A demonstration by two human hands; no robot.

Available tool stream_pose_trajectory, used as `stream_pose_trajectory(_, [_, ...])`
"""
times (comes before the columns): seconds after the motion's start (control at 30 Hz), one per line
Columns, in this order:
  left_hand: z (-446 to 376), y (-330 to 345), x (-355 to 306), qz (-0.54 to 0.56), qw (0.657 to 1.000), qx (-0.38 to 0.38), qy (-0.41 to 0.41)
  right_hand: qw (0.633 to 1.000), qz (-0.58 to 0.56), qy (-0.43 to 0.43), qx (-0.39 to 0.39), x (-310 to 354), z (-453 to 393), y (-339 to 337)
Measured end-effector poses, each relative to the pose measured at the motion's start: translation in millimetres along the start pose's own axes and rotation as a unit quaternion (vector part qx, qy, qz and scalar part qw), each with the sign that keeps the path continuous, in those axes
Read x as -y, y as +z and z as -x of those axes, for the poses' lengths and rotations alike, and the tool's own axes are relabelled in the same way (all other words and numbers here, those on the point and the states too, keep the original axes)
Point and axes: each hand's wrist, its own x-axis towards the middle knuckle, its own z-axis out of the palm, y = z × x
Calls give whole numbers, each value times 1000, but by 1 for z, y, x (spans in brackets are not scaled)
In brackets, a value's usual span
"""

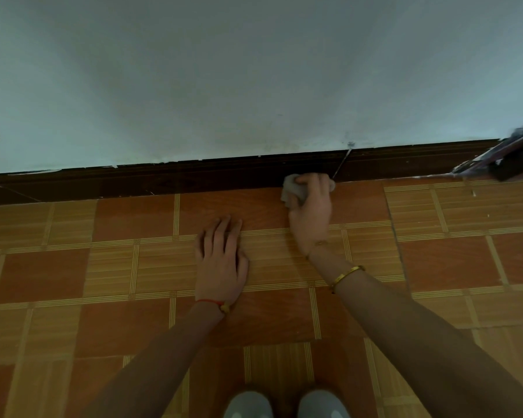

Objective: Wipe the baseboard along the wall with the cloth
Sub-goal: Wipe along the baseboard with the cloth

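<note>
A dark brown baseboard runs along the foot of the pale wall, from the left edge to a door frame at the right. My right hand grips a small grey cloth and presses it against the lower part of the baseboard, just left of a thin pale joint line in it. My left hand lies flat on the tiled floor, palm down with fingers spread, a hand's width short of the baseboard. It holds nothing.
The floor is patterned in orange and tan tiles. A dark door frame with pale paint smears stands at the far right end of the baseboard. Two grey shoe tips show at the bottom edge.
</note>
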Motion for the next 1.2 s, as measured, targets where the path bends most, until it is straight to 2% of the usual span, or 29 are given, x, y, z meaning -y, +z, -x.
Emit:
stream_pose_trajectory(0.2, [0, 0, 1, 1, 1000, 3, 1, 999, -47, 15, -11, 6, -1, 0])
stream_pose_trajectory(0.33, [-1, -1, 1, 4, 1000, 0, 2, 985, -79, 80, -134, 5, -14, -28])
stream_pose_trajectory(0.47, [-1, 0, 0, 1, 1000, 1, 0, 970, -108, 61, -209, 10, -23, -45])
stream_pose_trajectory(0.57, [0, 0, -1, 4, 1000, -2, 1, 977, -122, 21, -176, 25, -16, -35])
stream_pose_trajectory(0.73, [-2, -2, -1, 12, 1000, 8, -4, 988, -130, -75, -35, 62, 3, 10])
stream_pose_trajectory(0.8, [1, -7, 0, 15, 1000, 11, -8, 988, -134, -80, -16, 71, 7, 23])
stream_pose_trajectory(0.9, [12, -16, 14, 6, 999, 13, -38, 989, -124, -66, -44, 68, 8, 22])
stream_pose_trajectory(1.07, [30, -36, 63, -23, 993, 1, -115, 978, -131, 41, -155, 51, 1, -1])
stream_pose_trajectory(1.2, [36, -45, 84, -21, 987, -13, -161, 979, -122, 31, -160, 47, -3, -2])
